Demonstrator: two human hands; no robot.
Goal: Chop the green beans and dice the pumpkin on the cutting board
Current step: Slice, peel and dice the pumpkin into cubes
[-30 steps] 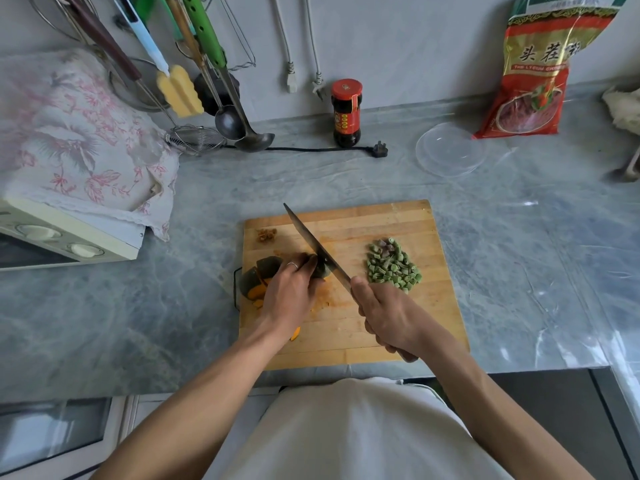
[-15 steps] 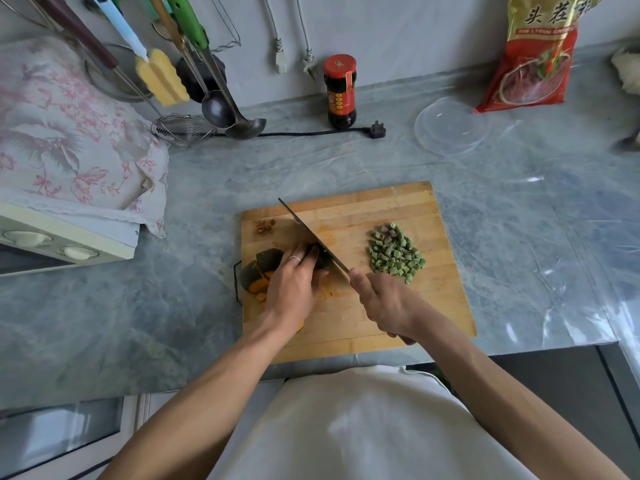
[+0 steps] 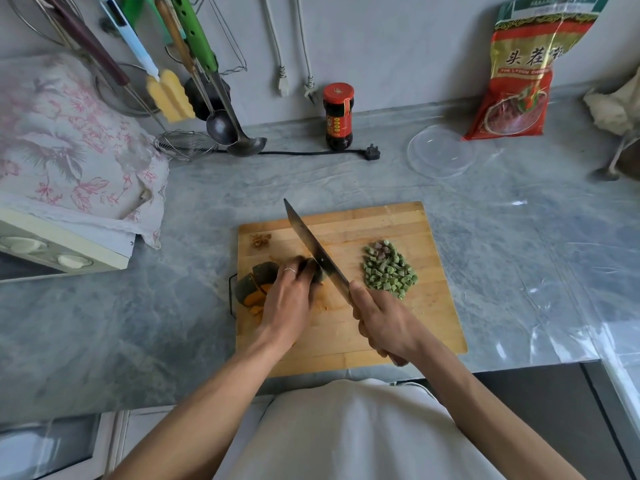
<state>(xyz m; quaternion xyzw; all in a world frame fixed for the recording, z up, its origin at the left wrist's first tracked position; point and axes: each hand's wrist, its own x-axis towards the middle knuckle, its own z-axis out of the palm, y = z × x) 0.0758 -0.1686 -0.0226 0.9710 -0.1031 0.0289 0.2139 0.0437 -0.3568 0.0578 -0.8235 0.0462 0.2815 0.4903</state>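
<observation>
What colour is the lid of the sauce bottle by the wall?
Red lid on the dark sauce bottle, seen in the head view.

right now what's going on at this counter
A person is cutting pumpkin on a wooden cutting board. The left hand holds the dark-skinned pumpkin piece down near the board's left edge, while the right hand grips a cleaver whose blade sits right beside the left fingertips. A pile of chopped green beans already lies on the right side of the board, so the beans look done and the pumpkin is mid-way.
</observation>
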